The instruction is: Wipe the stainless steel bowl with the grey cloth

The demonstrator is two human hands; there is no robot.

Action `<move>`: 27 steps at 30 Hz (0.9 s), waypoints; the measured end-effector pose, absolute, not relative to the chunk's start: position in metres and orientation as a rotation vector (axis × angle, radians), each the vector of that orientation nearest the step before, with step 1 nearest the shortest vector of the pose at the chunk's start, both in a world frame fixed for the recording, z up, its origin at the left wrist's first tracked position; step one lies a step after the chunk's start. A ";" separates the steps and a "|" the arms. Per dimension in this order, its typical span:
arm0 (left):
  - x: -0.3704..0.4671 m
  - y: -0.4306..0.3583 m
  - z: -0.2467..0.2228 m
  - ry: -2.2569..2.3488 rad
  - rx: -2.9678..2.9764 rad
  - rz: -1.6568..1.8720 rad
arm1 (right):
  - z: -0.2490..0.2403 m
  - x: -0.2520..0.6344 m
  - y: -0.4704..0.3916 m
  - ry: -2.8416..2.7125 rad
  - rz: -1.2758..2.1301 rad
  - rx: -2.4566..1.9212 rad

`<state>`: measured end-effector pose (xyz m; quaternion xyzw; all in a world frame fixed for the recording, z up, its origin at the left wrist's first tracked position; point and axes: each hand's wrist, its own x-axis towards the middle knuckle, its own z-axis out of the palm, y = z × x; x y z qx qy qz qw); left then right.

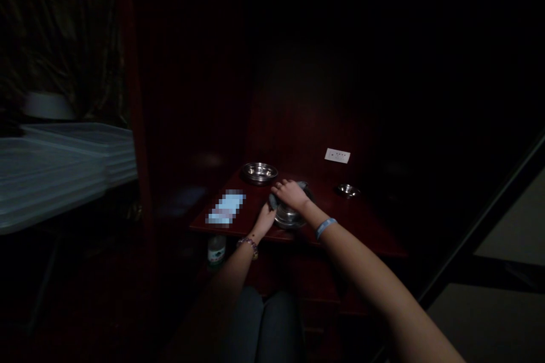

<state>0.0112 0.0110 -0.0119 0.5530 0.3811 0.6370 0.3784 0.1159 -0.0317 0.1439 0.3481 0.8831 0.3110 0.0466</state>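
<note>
A shiny metal bowl (289, 219) stands near the front edge of the dark red table (323, 221). My left hand (264, 220) grips the bowl's left side, its fingers partly hidden. Over the top of the bowl lies my right hand (290, 195), fingers curled on a grey cloth (273, 202). More of the grey material shows behind that hand. The dim light hides the cloth's exact shape and most of the bowl's inside.
A larger metal bowl (259, 172) sits at the table's back left, a small metal dish (348, 190) on the right. A blurred bright phone-like rectangle (226, 207) lies at left. Below the tabletop stands a bottle (216, 250). Stacked clear plastic containers (63, 167) are far left; a white label (338, 155) is on the back panel.
</note>
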 end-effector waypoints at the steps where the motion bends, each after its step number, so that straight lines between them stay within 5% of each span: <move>1: 0.011 0.011 -0.011 0.955 1.411 1.636 | 0.147 0.120 -0.031 2.702 0.932 1.101; 7: 0.009 0.006 -0.005 0.924 1.367 1.688 | 0.157 0.148 -0.030 2.638 0.754 1.672; 13: 0.010 0.010 -0.007 0.805 1.188 1.694 | 0.117 0.169 -0.037 2.589 0.458 2.373; 20: 0.010 0.002 -0.003 0.807 1.001 1.671 | 0.052 0.169 -0.014 2.755 -0.912 3.067; 23: 0.006 -0.002 0.001 0.803 0.979 1.662 | 0.030 0.157 -0.004 2.756 -1.549 3.079; 27: 0.002 -0.005 0.004 0.741 0.955 1.731 | 0.010 0.144 -0.004 3.025 -1.903 2.756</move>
